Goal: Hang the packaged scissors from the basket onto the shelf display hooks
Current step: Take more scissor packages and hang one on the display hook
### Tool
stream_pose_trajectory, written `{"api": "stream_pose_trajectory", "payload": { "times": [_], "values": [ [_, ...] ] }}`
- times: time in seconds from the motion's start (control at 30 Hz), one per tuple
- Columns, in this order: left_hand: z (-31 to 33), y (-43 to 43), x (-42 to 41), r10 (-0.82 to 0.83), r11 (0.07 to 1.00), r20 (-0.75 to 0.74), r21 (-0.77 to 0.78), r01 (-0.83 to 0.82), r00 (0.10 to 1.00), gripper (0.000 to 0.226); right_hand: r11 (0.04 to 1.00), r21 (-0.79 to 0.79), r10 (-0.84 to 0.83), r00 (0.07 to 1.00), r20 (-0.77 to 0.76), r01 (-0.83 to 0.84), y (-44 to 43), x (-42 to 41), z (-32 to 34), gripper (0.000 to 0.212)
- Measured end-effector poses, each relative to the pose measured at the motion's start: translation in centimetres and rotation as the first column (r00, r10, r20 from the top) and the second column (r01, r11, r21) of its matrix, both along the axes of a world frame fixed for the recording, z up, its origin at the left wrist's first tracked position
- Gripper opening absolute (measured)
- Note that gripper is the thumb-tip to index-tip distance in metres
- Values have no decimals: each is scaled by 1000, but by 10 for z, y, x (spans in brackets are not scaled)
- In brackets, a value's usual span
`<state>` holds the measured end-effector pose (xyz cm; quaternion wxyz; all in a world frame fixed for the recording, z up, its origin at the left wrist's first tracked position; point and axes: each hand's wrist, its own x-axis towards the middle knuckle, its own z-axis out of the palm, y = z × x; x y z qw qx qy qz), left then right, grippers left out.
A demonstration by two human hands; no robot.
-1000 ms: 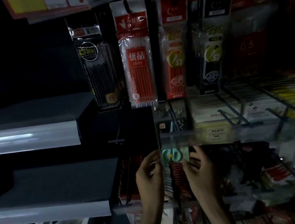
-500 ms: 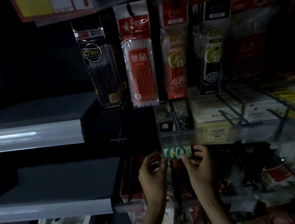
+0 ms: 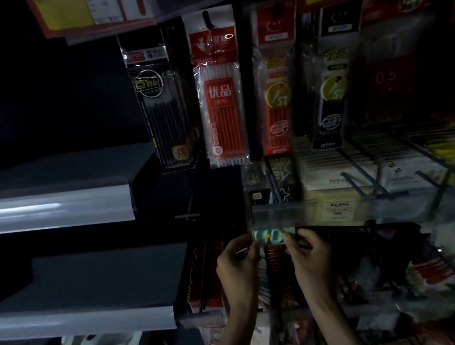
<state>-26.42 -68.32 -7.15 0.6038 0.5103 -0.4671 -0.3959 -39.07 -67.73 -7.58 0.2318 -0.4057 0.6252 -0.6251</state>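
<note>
A packaged pair of scissors [image 3: 270, 237] with teal handles and an orange pivot is held up between both hands, just under a clear price rail [image 3: 284, 212]. My left hand [image 3: 237, 264] pinches the pack's left edge. My right hand [image 3: 309, 252] pinches its right edge. The pack's upper part is hidden behind the rail. A dark display hook [image 3: 275, 187] runs back above the rail, with similar packs hanging on it. The basket is out of view.
Pen refill packs [image 3: 220, 98] hang in a row above. Boxed goods on wire hooks [image 3: 371, 178] fill the right side. Grey shelves [image 3: 45, 208] jut out on the left. A bare hook [image 3: 187, 216] sticks out left of the rail. Red packs hang below my hands.
Both hands have lifted the scissors pack upward, so its top now sits behind the price rail. The camera has tilted slightly downward.
</note>
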Motion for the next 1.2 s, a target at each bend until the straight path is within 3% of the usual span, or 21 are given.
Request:
{"api": "stream_pose_trajectory", "payload": {
  "times": [0.77,1.07,1.2],
  "values": [
    [-3,-3,3,16,1000,104,5,-17,994,7,999,-23,-23,997,73,25,2,6,2,32],
    [2,12,16,-34,999,180,20,31,983,30,999,33,-45,998,47,44,26,6,0,31],
    [2,26,31,-51,999,280,32,43,959,34,996,41,-72,996,-45,74,53,10,2,34]
  ]
}}
